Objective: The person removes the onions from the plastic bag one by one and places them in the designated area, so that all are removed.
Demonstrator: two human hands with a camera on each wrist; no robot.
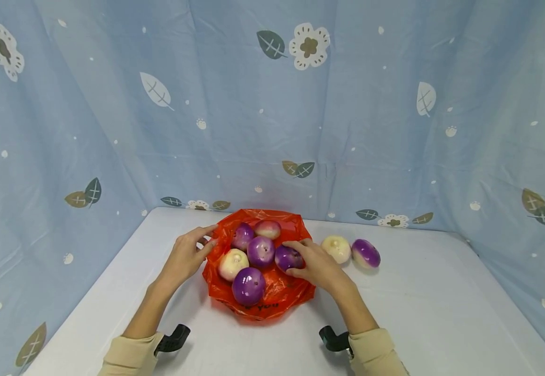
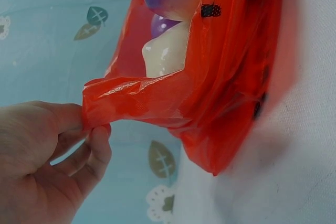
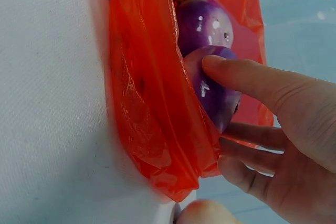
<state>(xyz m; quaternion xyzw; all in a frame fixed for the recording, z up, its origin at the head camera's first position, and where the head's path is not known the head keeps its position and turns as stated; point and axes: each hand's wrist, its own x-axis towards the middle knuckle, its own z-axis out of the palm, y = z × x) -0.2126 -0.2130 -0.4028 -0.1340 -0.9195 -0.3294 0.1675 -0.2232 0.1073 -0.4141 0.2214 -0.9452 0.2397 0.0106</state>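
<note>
A red plastic bag (image 1: 283, 295) sits on the table with its mouth spread wide, holding several glossy purple-and-white turnips (image 1: 248, 286). At the bag's left edge, my left hand (image 1: 185, 255) pinches the rim between thumb and fingers; the left wrist view shows the film (image 2: 131, 100) pulled out toward them. My right hand (image 1: 318, 266) reaches over the right rim and grips a purple turnip (image 3: 207, 85), thumb on its near side and fingers around the far side. That turnip lies beside others within the bag. Its underside is hidden by the red film.
Two more turnips rest on the white table (image 1: 432, 292) right of the bag: a pale one (image 1: 335, 249) close behind my right hand, and a purple-and-white one (image 1: 366, 254) beside it. A blue patterned curtain (image 1: 234, 130) hangs behind the table and along both sides.
</note>
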